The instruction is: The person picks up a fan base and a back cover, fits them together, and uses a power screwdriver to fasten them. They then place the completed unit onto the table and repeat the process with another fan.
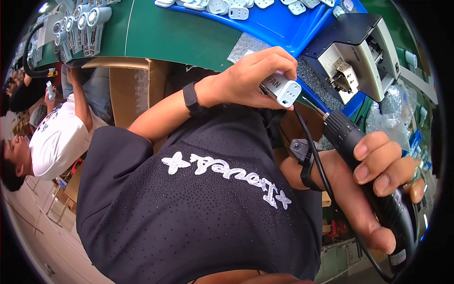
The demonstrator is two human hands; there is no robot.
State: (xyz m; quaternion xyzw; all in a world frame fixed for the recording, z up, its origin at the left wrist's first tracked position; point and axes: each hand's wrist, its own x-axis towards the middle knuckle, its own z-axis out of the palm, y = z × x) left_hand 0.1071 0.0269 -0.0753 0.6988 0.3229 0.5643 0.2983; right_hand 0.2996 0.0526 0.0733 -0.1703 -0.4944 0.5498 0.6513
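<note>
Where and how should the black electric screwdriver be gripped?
Probably grip the electric screwdriver around its middle, behind the ribbed collar, palm from underneath: it's long and cylindrical, with its exposed bit pointing up-left. The right hand holds it there.

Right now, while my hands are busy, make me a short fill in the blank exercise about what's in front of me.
1. The left hand holds a white plastic part, while the right hand grips a ____ electric screwdriver.
2. Small white parts lie in a ____ tray.
3. The colour of the tabletop beside the tray is ____.

Missing words: black; blue; green.
</note>
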